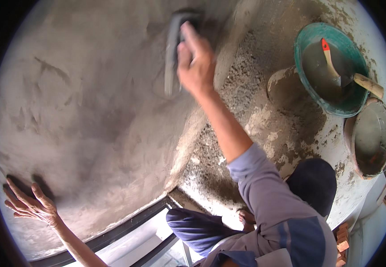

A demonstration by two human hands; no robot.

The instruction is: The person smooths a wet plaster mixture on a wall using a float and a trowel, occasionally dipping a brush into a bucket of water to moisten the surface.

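A grey plastered wall (99,102) fills the left and middle of the view. My right hand (198,66) is closed round the handle of a plastering trowel (171,64), whose long blade lies against the upper part of this wall. Motion blurs the hand and the trowel slightly. At the lower left, my left hand (30,204) has its fingers spread and holds nothing. Its shadow falls on the plaster close by; whether the palm touches the wall I cannot tell.
To the right, a green basin (299,66) holds grey mix, a red-tipped brush (328,55) and a wooden-handled tool (367,85). Beside it stands a mortar-crusted bucket (357,155). Loose mortar (242,71) lies along the wall's foot. A dark frame (126,227) borders the wall; bricks (342,242) sit lower right.
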